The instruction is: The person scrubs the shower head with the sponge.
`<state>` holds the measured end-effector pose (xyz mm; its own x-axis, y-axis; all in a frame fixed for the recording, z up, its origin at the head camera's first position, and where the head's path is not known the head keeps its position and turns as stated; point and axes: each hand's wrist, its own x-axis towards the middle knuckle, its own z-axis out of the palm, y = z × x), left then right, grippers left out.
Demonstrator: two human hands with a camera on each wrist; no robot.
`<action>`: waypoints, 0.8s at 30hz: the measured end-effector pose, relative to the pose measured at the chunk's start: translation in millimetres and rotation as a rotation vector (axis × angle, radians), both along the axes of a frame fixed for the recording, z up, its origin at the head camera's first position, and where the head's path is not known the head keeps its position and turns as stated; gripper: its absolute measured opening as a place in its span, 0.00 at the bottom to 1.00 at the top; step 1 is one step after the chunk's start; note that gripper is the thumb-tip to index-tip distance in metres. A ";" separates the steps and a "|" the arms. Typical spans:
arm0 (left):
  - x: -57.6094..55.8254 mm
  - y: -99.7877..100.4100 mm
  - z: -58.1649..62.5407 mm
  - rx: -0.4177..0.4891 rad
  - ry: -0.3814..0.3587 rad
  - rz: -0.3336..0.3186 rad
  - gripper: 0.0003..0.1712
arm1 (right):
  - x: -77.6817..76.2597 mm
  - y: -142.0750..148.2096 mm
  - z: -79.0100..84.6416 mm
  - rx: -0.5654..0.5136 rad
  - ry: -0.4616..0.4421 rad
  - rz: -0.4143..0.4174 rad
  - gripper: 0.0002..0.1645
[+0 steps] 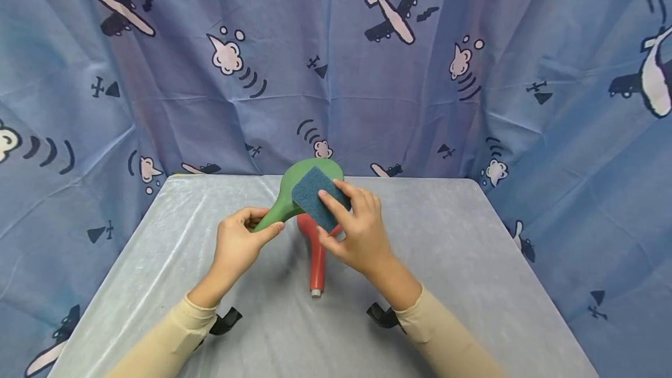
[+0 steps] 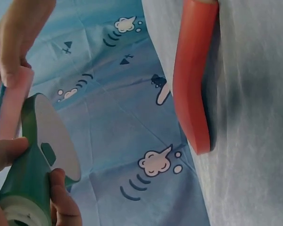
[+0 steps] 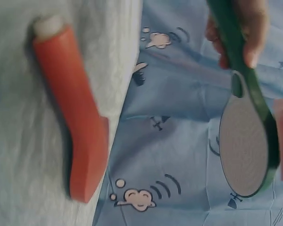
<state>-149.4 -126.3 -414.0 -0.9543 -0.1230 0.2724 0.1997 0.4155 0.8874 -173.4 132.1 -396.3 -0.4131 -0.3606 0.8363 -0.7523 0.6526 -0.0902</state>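
My left hand [image 1: 238, 244] grips the handle of a green handheld shower head [image 1: 286, 194], held up above the table. In the right wrist view, the pale round spray face of the shower head [image 3: 245, 146] shows. My right hand [image 1: 362, 226] pinches a square sponge [image 1: 315, 194], blue on its outer side, against the back of the green head. The sponge's pink side [image 2: 16, 101] faces the head in the left wrist view. Below them lies a red, bent-handled thing [image 1: 317, 261] with a white end, its far part hidden in the head view by the sponge and right hand.
A grey cloth-covered table [image 1: 446, 249] spreads under both hands. Blue curtains [image 1: 294, 92] printed with planes and clouds hang behind and at both sides. Black pieces [image 1: 382, 315] sit by the sleeve cuffs.
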 end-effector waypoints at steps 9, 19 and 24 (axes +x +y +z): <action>-4.5 1.8 2.7 0.081 -0.137 -0.012 0.19 | -3.1 -5.0 -6.5 -0.030 0.128 -0.066 0.35; -7.1 7.2 7.0 0.251 -0.220 -0.061 0.19 | -5.6 -7.1 -8.3 0.105 0.345 -0.123 0.33; -8.3 9.1 9.3 0.279 -0.214 -0.078 0.18 | -5.1 -11.5 -11.7 0.178 0.414 -0.110 0.33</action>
